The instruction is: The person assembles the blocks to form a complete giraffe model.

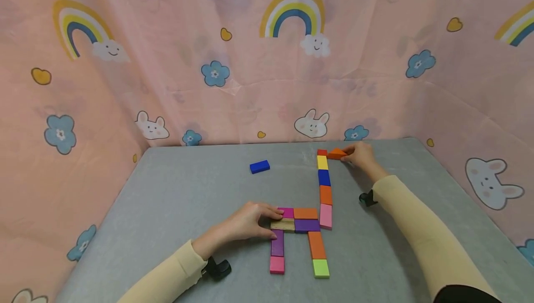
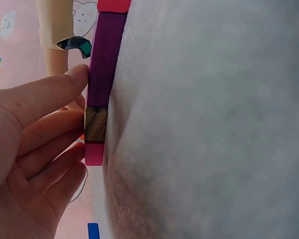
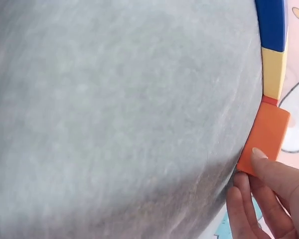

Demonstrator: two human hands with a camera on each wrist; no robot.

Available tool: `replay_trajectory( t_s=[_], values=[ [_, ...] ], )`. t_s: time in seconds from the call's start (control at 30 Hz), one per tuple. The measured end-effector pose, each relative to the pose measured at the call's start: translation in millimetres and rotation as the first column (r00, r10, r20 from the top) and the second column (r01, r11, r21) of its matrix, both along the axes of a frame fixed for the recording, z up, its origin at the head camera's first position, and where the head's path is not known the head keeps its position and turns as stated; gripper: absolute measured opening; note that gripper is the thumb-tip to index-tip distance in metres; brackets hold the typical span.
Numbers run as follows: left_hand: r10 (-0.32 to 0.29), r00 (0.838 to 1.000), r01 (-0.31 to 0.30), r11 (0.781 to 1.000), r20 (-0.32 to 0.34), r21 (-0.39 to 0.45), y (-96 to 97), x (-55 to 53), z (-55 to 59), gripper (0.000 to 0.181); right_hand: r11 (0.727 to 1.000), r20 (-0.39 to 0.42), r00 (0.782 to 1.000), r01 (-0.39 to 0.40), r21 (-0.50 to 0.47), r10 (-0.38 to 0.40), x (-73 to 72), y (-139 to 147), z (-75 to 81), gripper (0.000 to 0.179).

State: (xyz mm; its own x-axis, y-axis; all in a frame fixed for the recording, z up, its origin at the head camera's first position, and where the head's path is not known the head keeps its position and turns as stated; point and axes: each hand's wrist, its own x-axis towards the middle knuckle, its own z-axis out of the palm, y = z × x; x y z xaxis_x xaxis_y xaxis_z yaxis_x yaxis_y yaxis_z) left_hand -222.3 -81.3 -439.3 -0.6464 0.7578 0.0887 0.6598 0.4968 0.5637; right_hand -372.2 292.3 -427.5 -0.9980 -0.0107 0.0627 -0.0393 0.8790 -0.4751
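Observation:
My right hand (image 1: 361, 155) pinches an orange triangular block (image 1: 336, 154) between thumb and fingers, at the far end of a column of blocks. In the right wrist view the orange block's broad face (image 3: 266, 132) shows, beside the small red block (image 3: 270, 100). Below the red block in that column come yellow (image 1: 322, 162), blue, orange and pink blocks. My left hand (image 1: 246, 222) rests at the left side of the nearer blocks, fingertips at the magenta block (image 1: 286, 212), thumb at the purple block (image 1: 277, 243). Between them lies a wood-patterned block (image 1: 282, 224).
A loose blue block (image 1: 260, 167) lies left of the column on the grey table (image 1: 200, 182). Two leg-like rows end in a pink block (image 1: 277, 265) and a lime green block (image 1: 321, 268). A pink patterned curtain (image 1: 250, 99) stands behind the table and at its sides.

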Motion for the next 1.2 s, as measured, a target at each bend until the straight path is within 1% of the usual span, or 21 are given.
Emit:
replay_trajectory(
  t_s=[0.07, 0.17, 0.23, 0.3, 0.37, 0.47, 0.57, 0.67, 0.77, 0.83, 1.0, 1.1, 1.2],
  values=[
    [-0.004, 1.0, 0.004, 1.0, -0.009, 0.0, 0.2, -0.2, -1.2, 0.046, 1.0, 0.004, 1.0, -0.013, -0.026, 0.013, 1.1, 4, -0.2, 0.041],
    [-0.006, 1.0, 0.006, 1.0, -0.007, 0.0, 0.7, -0.2, -1.6, 0.046, 0.997, -0.01, 0.999, -0.031, -0.067, 0.03, 6.0, 10, 2.5, 0.044],
    [-0.007, 1.0, 0.007, 1.0, 0.0, -0.003, 0.8, 0.2, -1.2, 0.046, 0.995, -0.031, 0.999, -0.041, -0.089, 0.038, 12.7, 11, 7.0, 0.047],
    [-0.004, 1.0, 0.004, 1.0, 0.005, -0.004, 0.7, 0.6, -0.5, 0.046, 0.994, -0.065, 0.997, -0.057, -0.094, 0.051, 22.8, 10, 13.1, 0.049],
    [-0.004, 1.0, 0.004, 1.0, 0.003, -0.003, 0.5, 0.7, -0.5, 0.046, 0.992, -0.105, 0.992, -0.078, -0.094, 0.068, 35.3, 6, 18.5, 0.052],
    [-0.001, 1.0, 0.001, 1.0, -0.011, -0.004, -0.2, 0.3, -0.9, 0.046, 0.99, -0.157, 0.982, -0.118, -0.08, 0.104, 58.3, -4, 23.4, 0.055],
    [0.002, 1.0, -0.002, 1.0, -0.016, -0.01, -0.7, 0.6, -0.4, 0.046, 0.986, -0.175, 0.973, -0.161, -0.048, 0.15, 82.4, -16, 22.9, 0.059],
    [0.003, 1.0, -0.003, 1.0, -0.017, -0.016, -1.1, 1.0, 0.0, 0.047, 0.976, -0.164, 0.962, -0.219, 0.01, 0.217, 104.1, -30, 18.8, 0.062],
    [0.003, 1.0, -0.004, 1.0, -0.019, -0.023, -1.3, 1.3, 0.5, 0.047, 0.956, -0.148, 0.945, -0.284, 0.073, 0.292, 119.7, -42, 13.4, 0.064],
    [0.003, 1.0, -0.004, 1.0, -0.019, -0.026, -1.3, 1.2, 0.4, 0.047, 0.94, -0.132, 0.932, -0.326, 0.101, 0.338, 126.7, -49, 10.2, 0.065],
    [0.006, 1.0, -0.006, 0.999, -0.014, -0.034, 0.0, 0.4, -0.5, 0.047, 0.909, -0.096, 0.906, -0.402, 0.113, 0.413, 136.6, -55, 3.2, 0.063],
    [0.006, 1.0, -0.006, 0.999, -0.013, -0.034, 0.9, 0.4, -0.3, 0.047, 0.903, -0.057, 0.903, -0.421, 0.088, 0.427, 139.0, -56, 0.1, 0.06],
    [0.004, 1.0, -0.005, 0.999, -0.02, -0.04, 1.5, 0.6, 0.4, 0.046, 0.904, -0.03, 0.905, -0.423, 0.066, 0.425, 139.7, -56, -2.4, 0.058]
  ],
)
